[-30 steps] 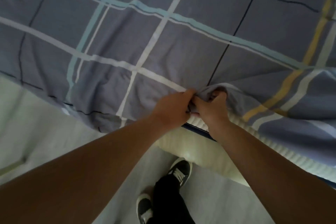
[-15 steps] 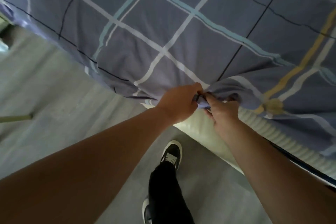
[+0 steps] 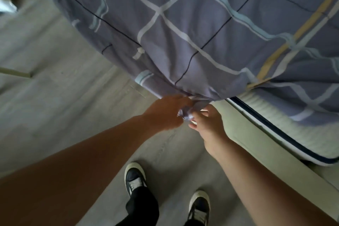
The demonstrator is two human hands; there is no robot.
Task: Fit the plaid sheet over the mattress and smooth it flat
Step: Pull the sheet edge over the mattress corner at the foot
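Right between the hands sat the bunched corner [image 3: 186,114] of the plaid sheet [image 3: 201,24], and both hands had it. The left hand [image 3: 163,113] was clenched on the wad from its side and the right hand [image 3: 209,124] was pinching it from the other, fingertips nearly touching across the cloth. So neither hand was free.

What the next bit hinged on, as far as I could judge: the corner was hanging off the bed on the near side, not hooked over anything. The rest of the sheet spread away beyond the hands, pulled into creases that ran toward the grip. The bare mattress [image 3: 302,134] lay to the right of the hands, and its dark piping [image 3: 275,126] ran from just past the right hand's fingers out to the right. The uncovered mattress corner was just beside the right hand, so that one was nearer. My guess is the wad needed to go right and under.

Counts: one sheet, one mattress, two hands, both on that one corner. One small white tag [image 3: 138,53] showed on the sheet beyond the left hand.

Below the arms was plain floor [image 3: 64,97], with a forward shoe [image 3: 134,178] and a rear shoe [image 3: 199,205].
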